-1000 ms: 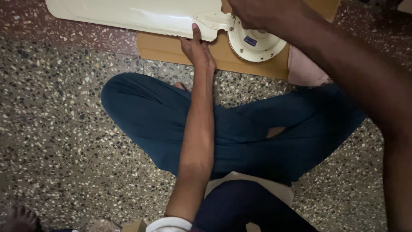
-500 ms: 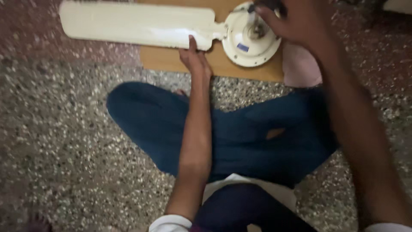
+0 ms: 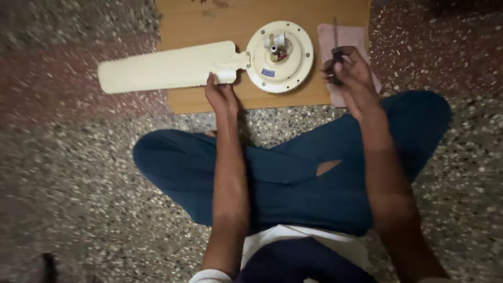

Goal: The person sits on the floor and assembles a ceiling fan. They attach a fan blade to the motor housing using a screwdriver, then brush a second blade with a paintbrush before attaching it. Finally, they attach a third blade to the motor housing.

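A cream ceiling fan motor housing (image 3: 280, 56) lies on a brown board (image 3: 209, 23), with one cream blade (image 3: 162, 68) reaching out to the left. My left hand (image 3: 221, 93) rests its fingertips on the blade's inner end, close to where it joins the housing. My right hand (image 3: 350, 73) is to the right of the housing, over a pink cloth (image 3: 346, 39), fingers closed around a dark screwdriver (image 3: 335, 36) whose shaft points away from me.
I sit cross-legged in blue trousers (image 3: 283, 173) on a speckled stone floor (image 3: 78, 183). The board lies just beyond my knees. A dark object (image 3: 48, 262) shows at the lower left edge.
My right hand left the motor housing and moved right, now over the pink cloth with the screwdriver. The view tilted so the fan sits lower in frame. My left hand stays on the blade.
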